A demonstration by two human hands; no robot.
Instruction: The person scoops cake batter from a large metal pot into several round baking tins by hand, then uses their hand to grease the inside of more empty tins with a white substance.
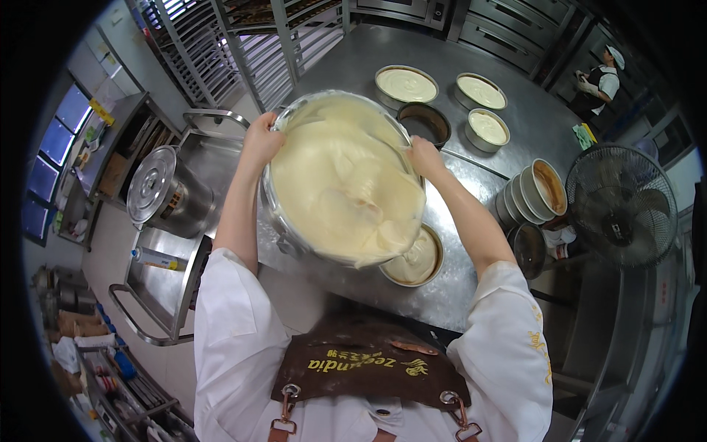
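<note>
A big metal mixing bowl [274, 195] full of pale yellow batter [339, 162] is held up above the steel table, tilted toward me. My left hand [266, 138] is closed on its rim at the left. On the opposite side my right hand [426, 158] grips the rim as well. Batter reaches the bowl's near lip, just over a round cake pan [440, 267] that has batter in it; the bowl hides part of this pan. Behind my right hand stands a dark round pan [428, 121] with no batter visible, partly hidden by the bowl.
Filled pans [406, 85] stand farther back on the steel table [331, 62]. Stacked pans [532, 193] and a black fan [621, 206] are at the right. On the left, a steel cart [158, 254] carries a lidded pot [166, 191]. Racks, ovens and a person [600, 85] are beyond.
</note>
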